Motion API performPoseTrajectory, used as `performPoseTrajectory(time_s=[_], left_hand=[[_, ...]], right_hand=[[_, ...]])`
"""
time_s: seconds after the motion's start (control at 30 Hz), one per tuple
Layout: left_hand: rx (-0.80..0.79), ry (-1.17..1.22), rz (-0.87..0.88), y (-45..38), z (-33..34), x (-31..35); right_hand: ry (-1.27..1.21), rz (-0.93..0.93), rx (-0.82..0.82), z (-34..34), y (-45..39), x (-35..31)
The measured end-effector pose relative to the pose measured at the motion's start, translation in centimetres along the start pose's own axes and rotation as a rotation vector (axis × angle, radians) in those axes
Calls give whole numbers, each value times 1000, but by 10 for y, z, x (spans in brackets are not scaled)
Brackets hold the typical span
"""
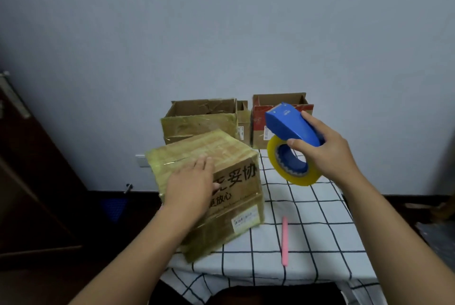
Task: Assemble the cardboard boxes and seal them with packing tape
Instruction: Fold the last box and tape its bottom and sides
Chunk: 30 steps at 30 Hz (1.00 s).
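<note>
Right now the right hand (330, 154) is curled around a blue tape dispenser (291, 124), lifted clear of the table, thumb on the near side and fingers wrapped over the back. A yellowish roll of packing tape (294, 174) hangs from the dispenser, tilted toward the viewer. The left hand (192, 186) lies flat with fingers straight on the closed cardboard box (221, 156), pressing on its near top edge and front face. That box is wrapped in old glossy tape, carries black printed characters and a white label, and sits tilted at the table's left edge. The table (320, 230) is covered by a white cloth with a black grid. Just beside the box, a pink pen-like stick (284, 240) lies on the cloth. Behind, against the wall, stand 2 open boxes: a brown open box (199, 120) and a red-banded open box (258, 127).
</note>
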<state>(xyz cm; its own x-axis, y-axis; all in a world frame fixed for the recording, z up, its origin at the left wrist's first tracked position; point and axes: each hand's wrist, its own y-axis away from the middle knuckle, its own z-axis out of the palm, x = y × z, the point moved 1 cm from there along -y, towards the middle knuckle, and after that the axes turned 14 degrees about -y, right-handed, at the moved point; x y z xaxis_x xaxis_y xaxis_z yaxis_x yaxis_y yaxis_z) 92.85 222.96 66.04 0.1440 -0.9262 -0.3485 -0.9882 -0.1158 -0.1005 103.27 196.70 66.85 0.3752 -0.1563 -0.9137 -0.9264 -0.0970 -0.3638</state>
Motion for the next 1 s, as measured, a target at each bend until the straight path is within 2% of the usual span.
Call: performPoseTrajectory(time_s=[0.1,0.27,0.37,0.47,0.53,0.63,0.73,0.9,1.0], left_hand=[[108,44,113,9,-11,-31],[202,105,414,-4,10,-60],[272,96,442,-17,35,-67],[282,69,411,-24,61,-68],[222,77,329,-20,70,-65],[35,394,184,-1,73,-47],[26,676,118,30,58,-6],[29,479,-113,38,48,40],[23,449,-106,34,52,34]], right_hand=[[7,-7,29,-21,-4,-8],[-12,-18,79,-37,-5,-15],[-23,-23,95,-31,3,-14],[-31,-15,80,-24,12,-8],[-23,-11,57,-19,16,-6],[-13,-5,37,-13,19,-5],[-10,-8,25,-9,18,-7],[16,-17,-24,1,17,-14],[48,-26,-78,1,20,-19]])
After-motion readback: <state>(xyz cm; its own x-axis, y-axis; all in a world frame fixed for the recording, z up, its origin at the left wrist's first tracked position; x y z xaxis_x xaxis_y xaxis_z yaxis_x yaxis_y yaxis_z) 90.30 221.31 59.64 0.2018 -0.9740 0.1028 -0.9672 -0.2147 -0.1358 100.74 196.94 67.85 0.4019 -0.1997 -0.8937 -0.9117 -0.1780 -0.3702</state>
